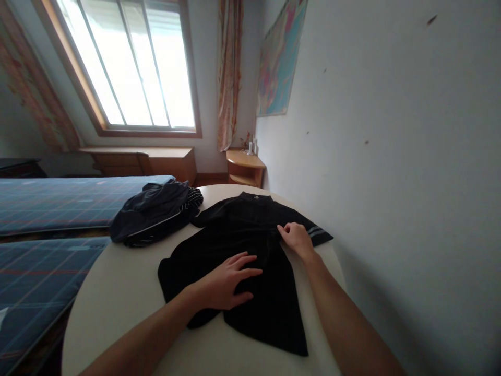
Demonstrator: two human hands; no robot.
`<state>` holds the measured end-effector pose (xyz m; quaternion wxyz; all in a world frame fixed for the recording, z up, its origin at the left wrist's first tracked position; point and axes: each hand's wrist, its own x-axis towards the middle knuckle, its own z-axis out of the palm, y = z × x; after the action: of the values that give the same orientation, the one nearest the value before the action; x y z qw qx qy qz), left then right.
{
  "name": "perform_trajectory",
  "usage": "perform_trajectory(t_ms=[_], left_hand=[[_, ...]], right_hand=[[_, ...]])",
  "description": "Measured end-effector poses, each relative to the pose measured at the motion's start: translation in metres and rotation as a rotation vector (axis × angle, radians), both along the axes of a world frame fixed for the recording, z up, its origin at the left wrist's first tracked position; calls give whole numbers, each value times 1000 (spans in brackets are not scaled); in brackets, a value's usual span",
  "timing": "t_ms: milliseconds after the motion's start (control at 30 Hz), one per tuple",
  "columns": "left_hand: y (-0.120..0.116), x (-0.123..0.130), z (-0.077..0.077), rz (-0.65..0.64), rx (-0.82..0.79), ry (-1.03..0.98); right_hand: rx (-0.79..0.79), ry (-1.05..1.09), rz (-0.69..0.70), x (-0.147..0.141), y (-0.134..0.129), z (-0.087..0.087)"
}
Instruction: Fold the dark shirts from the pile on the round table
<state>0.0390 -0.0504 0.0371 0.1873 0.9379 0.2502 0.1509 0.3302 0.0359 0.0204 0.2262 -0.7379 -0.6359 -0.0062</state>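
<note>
A black short-sleeved shirt (242, 235) lies spread on the round white table (113, 292), its collar toward the far edge and light stripes on its right sleeve. Over the lower middle of the shirt is my left hand (227, 282), fingers spread and holding nothing. My right hand (296, 237) is at the shirt's right side, just below the sleeve, with thumb and fingertips pinched on the black cloth. The lower hem looks uneven, with a notch near the middle.
A heap of dark clothes (156, 211) with white stripes sits at the table's far left. Beds with blue plaid covers (50, 203) stand to the left. The white wall (391, 183) runs close along the right. A wooden corner shelf (245, 159) stands behind the table.
</note>
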Motion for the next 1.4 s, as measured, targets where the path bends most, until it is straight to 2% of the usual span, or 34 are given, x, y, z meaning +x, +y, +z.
perform_trajectory(t_ms=[133,333,400,467,600,700,800,900,1067,1267,1400], left_hand=[[-8,0,6,-92,-64,79],[-23,7,28,-265,-283,-78],[-19,5,28,-197,-249,-100],[-10,0,21,-33,-124,-73],[14,-16,-4,360,86,67],[25,-24,-21,521,76,166],[27,-25,-26,550,37,198],[26,-25,-22,541,34,183],[30,-29,-20,577,8,202],[33,-32,-33,573,48,182],[34,-33,-35,568,24,226]], right_hand=[[-41,62,-84,-1,-2,1],[25,-70,-86,-10,-5,9],[-3,-90,-53,-19,-2,14],[-78,-90,-5,-32,4,19],[-274,12,44,-67,30,25],[-437,111,45,-92,58,21],[-509,161,73,-111,84,11],[-522,148,98,-123,101,4],[-578,125,49,-141,124,6],[-500,91,137,-151,162,1],[-369,148,189,-146,173,-5]])
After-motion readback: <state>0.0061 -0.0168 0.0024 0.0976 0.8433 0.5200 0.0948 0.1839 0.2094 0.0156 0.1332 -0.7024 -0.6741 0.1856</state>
